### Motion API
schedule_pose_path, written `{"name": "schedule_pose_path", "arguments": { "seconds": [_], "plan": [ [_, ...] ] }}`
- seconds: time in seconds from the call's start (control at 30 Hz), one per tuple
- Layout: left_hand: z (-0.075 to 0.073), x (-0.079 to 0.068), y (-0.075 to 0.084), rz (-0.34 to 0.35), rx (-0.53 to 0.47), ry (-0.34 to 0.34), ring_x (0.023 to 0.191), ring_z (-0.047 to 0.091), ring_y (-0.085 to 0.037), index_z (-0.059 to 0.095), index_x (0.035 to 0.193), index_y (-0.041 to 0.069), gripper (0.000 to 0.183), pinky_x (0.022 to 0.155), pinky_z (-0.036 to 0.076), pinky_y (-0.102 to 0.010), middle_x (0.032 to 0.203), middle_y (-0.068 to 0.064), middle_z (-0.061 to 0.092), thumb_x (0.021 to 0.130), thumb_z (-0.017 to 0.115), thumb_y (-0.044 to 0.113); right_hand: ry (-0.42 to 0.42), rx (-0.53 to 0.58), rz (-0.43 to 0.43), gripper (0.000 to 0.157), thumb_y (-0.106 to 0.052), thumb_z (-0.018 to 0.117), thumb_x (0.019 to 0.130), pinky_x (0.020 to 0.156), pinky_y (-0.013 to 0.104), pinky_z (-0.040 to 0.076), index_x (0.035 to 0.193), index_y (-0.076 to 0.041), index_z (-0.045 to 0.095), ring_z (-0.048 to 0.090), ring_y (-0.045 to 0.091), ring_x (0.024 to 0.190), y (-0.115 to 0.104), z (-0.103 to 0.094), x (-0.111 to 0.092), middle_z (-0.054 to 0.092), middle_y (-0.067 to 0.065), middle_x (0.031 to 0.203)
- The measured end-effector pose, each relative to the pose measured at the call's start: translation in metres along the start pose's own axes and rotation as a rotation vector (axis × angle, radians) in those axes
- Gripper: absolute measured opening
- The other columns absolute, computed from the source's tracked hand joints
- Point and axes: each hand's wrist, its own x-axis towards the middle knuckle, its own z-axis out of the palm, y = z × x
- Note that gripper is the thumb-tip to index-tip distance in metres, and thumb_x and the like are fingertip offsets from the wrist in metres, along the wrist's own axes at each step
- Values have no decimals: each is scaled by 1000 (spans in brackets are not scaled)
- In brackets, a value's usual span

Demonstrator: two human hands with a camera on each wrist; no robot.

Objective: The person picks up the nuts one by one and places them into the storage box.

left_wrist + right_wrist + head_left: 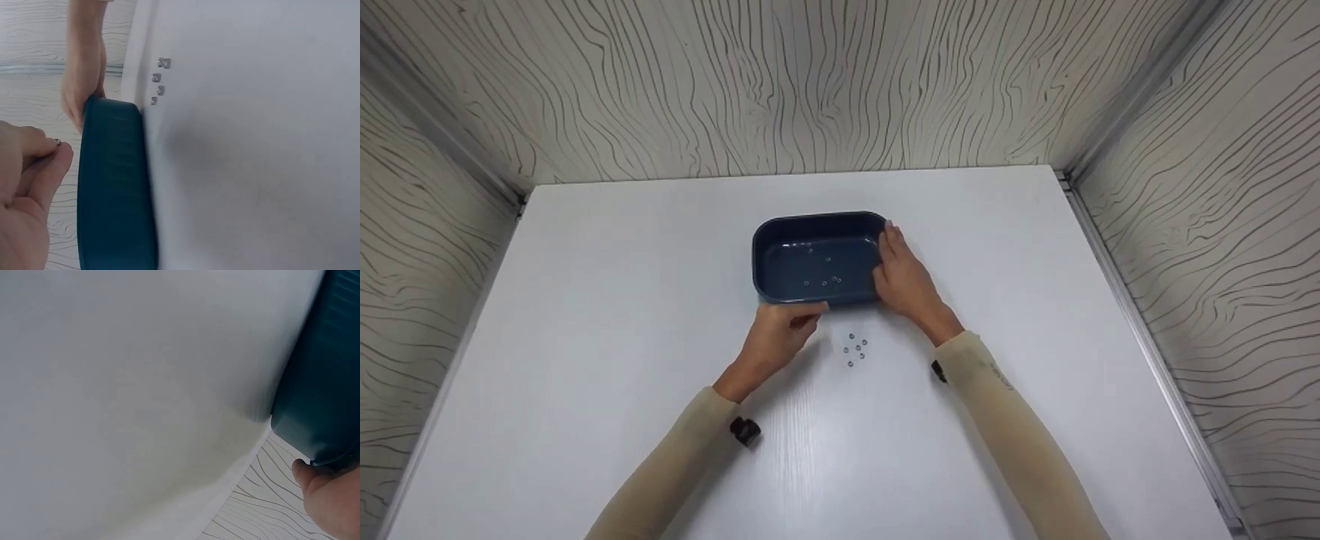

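A dark blue rectangular tub (pixel 787 298) stands on the white table, with several small metal nuts (pixel 825 283) scattered on its floor. Over its near rim, my left hand (pixel 782 335) pinches one small nut (pixel 58 142) between thumb and fingertip. At the tub's right end, my right hand (pixel 909 283) holds the rim, fingers stretched along that side. The right wrist view catches only part of this hand (pixel 334 500) at the tub's corner. Several more nuts (pixel 858 348) lie loose in a small group on the table, just in front of the tub and between my forearms.
The white table (pixel 622 300) is bounded by wood-grain patterned panels at the back (pixel 810 90) and on both sides. Metal rails (pixel 1147 337) run along the panels' edges. Small black devices (pixel 745 430) sit at both wrists.
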Motion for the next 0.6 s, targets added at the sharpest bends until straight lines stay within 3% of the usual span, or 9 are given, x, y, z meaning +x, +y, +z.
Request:
{"name": "schedule_pose_path", "arguments": {
  "seconds": [0.2, 0.4, 0.6],
  "plan": [
    [-3, 11, 0, -83, -67, 64, 94, 80, -21, 82, 111, 3, 22, 79, 65, -25, 107, -15, 82, 92, 74, -4, 0, 9, 0, 62, -13, 48, 105, 134, 49, 24, 158, 14, 29, 20, 39, 163, 0, 0, 0, 16, 26, 174],
    [-1, 21, -3, -189, -160, 125, 96, 81, -22, 81, 111, 2, 19, 79, 65, -24, 108, -14, 82, 94, 74, 0, -10, 13, 6, 62, -13, 46, 106, 134, 49, 24, 158, 14, 28, 18, 38, 164, 0, 0, 0, 16, 26, 174],
    [2, 31, -4, -355, -251, 175, 97, 81, -19, 83, 110, 7, 17, 79, 64, -20, 109, -10, 82, 94, 76, 6, -8, 18, 3, 61, -14, 46, 106, 135, 48, 23, 158, 13, 28, 18, 38, 164, 0, 0, 0, 16, 26, 174]
  ]
}}
